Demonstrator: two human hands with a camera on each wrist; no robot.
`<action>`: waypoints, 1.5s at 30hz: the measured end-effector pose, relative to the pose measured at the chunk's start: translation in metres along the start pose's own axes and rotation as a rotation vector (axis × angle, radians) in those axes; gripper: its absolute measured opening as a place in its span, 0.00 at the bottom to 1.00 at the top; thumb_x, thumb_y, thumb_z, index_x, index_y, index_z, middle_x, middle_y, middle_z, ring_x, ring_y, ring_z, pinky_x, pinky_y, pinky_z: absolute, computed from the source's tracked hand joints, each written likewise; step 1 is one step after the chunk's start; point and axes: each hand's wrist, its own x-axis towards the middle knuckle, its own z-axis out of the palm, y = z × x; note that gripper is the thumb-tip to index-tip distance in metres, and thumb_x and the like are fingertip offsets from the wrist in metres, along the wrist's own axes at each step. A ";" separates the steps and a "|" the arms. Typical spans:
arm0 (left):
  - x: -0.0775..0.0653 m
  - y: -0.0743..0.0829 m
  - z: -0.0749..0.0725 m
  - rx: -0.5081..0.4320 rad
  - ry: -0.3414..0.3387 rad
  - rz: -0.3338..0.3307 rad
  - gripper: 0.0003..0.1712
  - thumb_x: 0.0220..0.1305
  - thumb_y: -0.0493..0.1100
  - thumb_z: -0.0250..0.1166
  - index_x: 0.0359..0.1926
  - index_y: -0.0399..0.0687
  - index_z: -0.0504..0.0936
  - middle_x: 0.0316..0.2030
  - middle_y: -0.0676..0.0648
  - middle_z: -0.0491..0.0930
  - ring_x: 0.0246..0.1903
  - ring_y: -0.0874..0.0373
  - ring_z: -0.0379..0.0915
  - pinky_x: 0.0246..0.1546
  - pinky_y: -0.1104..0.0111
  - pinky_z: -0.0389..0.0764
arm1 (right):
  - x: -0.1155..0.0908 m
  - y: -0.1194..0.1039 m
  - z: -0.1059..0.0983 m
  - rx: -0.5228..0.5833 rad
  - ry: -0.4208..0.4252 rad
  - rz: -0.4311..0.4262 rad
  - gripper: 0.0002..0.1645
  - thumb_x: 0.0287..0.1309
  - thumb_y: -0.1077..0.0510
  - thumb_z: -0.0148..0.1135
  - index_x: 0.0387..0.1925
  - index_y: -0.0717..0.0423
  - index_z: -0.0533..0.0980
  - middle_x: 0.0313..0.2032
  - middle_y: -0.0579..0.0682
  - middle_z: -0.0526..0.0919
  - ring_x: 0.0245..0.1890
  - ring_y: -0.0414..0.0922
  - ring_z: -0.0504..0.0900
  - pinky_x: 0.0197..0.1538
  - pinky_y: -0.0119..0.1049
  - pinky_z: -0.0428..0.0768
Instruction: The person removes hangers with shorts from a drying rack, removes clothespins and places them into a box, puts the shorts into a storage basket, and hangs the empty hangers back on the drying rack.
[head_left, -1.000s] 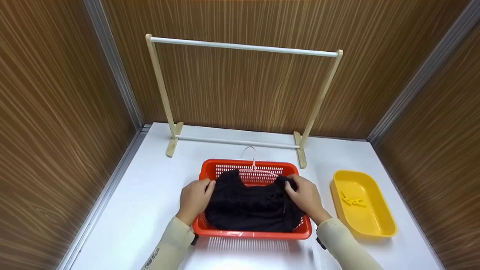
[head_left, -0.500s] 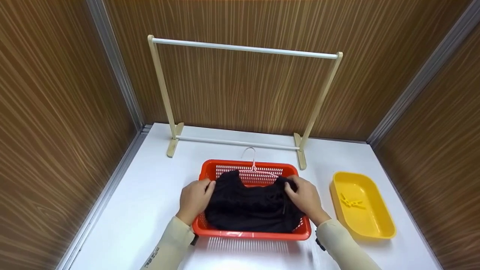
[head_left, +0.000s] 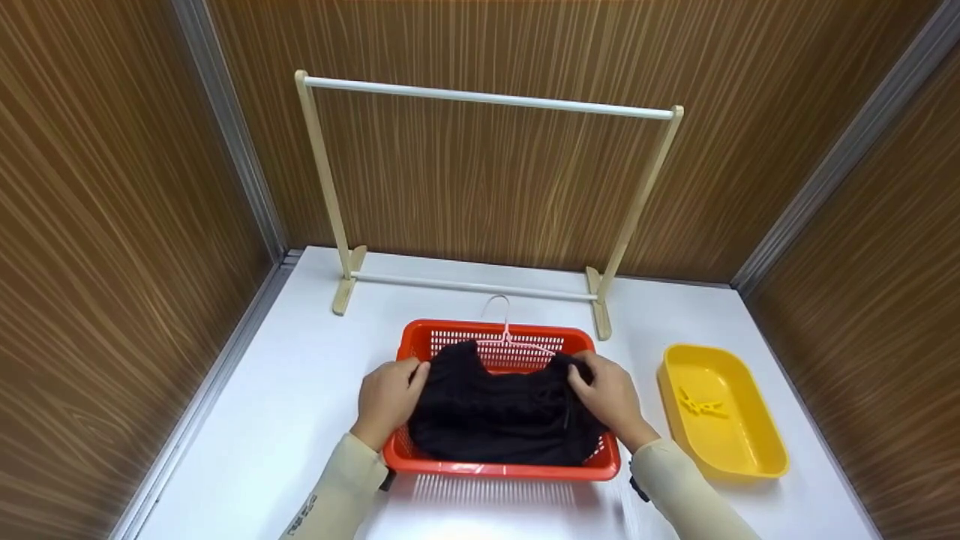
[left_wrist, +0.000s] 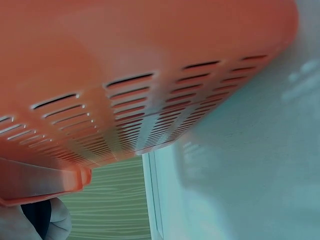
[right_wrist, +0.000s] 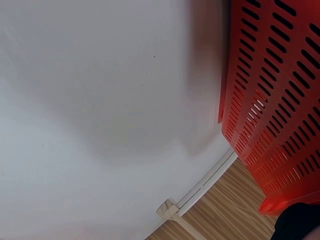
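Observation:
A black garment (head_left: 499,416) lies spread over a red perforated basket (head_left: 506,471), with a pink hanger (head_left: 507,337) at its neckline and the hook pointing to the back. My left hand (head_left: 388,396) pinches the garment's left shoulder between thumb and fingers. On the other side my right hand (head_left: 609,390) grips the right shoulder, thumb on top. In the left wrist view a bit of black cloth (left_wrist: 39,219) shows between thumb and finger beneath the basket rim. The right wrist view mostly takes in the basket's side wall (right_wrist: 275,90), with black cloth at the lower corner.
Behind the basket stands a rack with a white top rail (head_left: 487,97) and wooden legs (head_left: 634,210). To the right a yellow tray (head_left: 739,442) holds yellow clothespins (head_left: 703,405). Wood-patterned walls (head_left: 480,187) enclose the white table (head_left: 262,375) at the back and sides.
Both hands keep their hold on the garment's shoulders, and the garment, hanger and basket stay put. The whole view shifts only very slightly.

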 end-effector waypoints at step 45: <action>0.000 0.001 -0.001 -0.024 -0.011 -0.007 0.24 0.74 0.50 0.63 0.20 0.55 0.68 0.14 0.56 0.61 0.17 0.57 0.65 0.23 0.65 0.64 | -0.001 0.001 0.001 -0.009 0.025 -0.012 0.07 0.65 0.55 0.66 0.42 0.52 0.83 0.37 0.50 0.88 0.38 0.52 0.86 0.47 0.52 0.81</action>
